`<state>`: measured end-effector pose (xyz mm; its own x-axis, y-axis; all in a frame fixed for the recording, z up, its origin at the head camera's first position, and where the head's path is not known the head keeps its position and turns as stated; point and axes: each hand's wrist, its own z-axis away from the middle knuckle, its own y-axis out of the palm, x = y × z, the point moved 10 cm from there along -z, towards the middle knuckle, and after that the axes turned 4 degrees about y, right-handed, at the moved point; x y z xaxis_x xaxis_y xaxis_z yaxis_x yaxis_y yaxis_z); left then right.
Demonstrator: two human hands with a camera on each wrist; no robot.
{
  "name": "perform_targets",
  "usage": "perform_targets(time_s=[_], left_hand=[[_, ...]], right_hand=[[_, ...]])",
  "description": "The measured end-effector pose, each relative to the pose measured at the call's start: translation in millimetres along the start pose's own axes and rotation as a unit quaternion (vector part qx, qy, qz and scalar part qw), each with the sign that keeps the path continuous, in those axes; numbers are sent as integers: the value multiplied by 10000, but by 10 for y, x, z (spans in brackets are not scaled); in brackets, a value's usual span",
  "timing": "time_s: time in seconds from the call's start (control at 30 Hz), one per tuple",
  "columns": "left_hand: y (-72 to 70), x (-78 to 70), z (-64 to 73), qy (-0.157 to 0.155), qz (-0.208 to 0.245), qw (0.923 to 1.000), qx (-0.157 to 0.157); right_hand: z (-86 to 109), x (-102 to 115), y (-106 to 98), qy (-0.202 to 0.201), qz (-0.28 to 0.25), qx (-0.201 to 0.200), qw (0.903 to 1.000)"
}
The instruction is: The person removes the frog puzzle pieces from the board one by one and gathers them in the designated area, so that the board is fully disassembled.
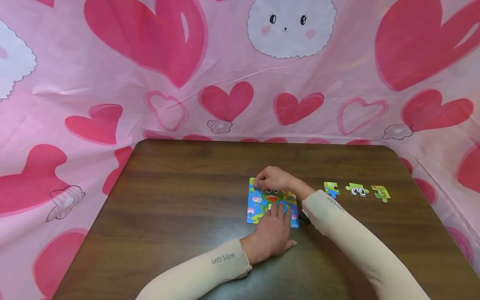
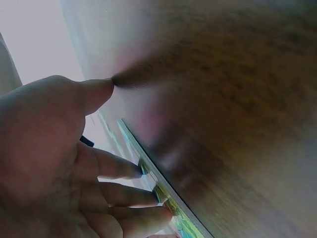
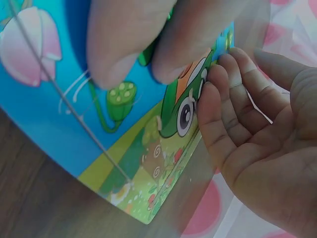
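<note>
A frog picture puzzle (image 1: 253, 208) with a blue, flowered scene lies flat on the table. My left hand (image 1: 272, 233) rests on its lower part, fingers straight and thumb spread out over the wood. In the left wrist view, those fingertips (image 2: 161, 210) press on the picture just inside the board's edge. Around the far edge, near the upper left corner, is my right hand (image 1: 275, 178). Its bent fingers (image 3: 210, 101) lie along the puzzle's far edge in the right wrist view, the thumb apart from them. Both hands cover parts of the frog.
Right of the puzzle, three loose jigsaw pieces lie in a row: a green-and-blue piece (image 1: 331, 188), a piece with two eyes (image 1: 357, 190) and a green-and-red corner piece (image 1: 381, 193). Behind the brown table (image 1: 168, 200) hangs a pink heart-patterned cloth (image 1: 258, 75).
</note>
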<state>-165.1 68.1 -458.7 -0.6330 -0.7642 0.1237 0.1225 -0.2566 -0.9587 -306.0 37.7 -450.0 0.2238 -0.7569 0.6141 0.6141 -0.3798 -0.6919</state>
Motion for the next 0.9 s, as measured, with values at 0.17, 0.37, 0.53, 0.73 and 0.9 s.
perform_targets(time_s=[0.17, 0.37, 0.53, 0.73, 0.9], left_hand=[[-7, -8, 0, 26, -91, 9999, -47], [9, 4, 6, 153, 33, 9998, 118], [0, -3, 3, 291, 269, 9991, 135], [-4, 11, 7, 289, 313, 9990, 105], [-7, 25, 15, 238, 225, 9995, -17]], right_hand=[[-21, 35, 47, 43, 54, 116, 9999], [-24, 75, 87, 74, 105, 213, 9997], [-14, 119, 89, -23, 335, 194, 9992], [-18, 146, 99, -73, 483, 187, 9986], [-11, 144, 106, -48, 430, 194, 9989]])
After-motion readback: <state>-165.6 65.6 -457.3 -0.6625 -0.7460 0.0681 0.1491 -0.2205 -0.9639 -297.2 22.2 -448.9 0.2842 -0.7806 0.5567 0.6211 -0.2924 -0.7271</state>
